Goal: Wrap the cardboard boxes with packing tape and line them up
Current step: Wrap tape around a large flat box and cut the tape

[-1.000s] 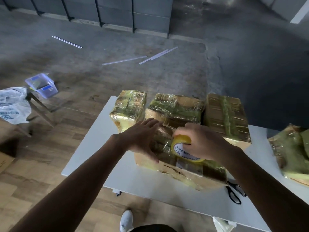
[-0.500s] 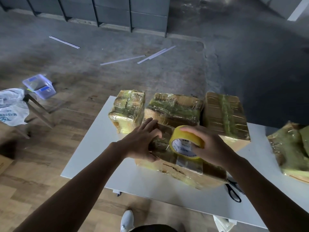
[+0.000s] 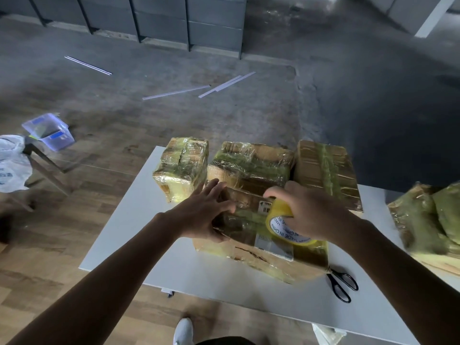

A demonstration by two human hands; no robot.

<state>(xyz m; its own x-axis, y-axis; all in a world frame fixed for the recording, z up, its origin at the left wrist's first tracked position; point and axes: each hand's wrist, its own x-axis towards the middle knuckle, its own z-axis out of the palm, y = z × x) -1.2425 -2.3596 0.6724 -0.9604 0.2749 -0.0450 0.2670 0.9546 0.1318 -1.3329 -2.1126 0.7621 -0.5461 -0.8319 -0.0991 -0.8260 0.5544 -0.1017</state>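
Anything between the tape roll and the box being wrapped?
Nothing visible. The right hand grips the tape roll against the top of the near box; the left hand rests flat on its left end. The scissors lie by its near right corner, away from the roll.

Forearms seen bare from left hand and right hand back to frame edge. White shoe worn on one foot. Dark garment glimpsed at bottom edge, kind not discernible.
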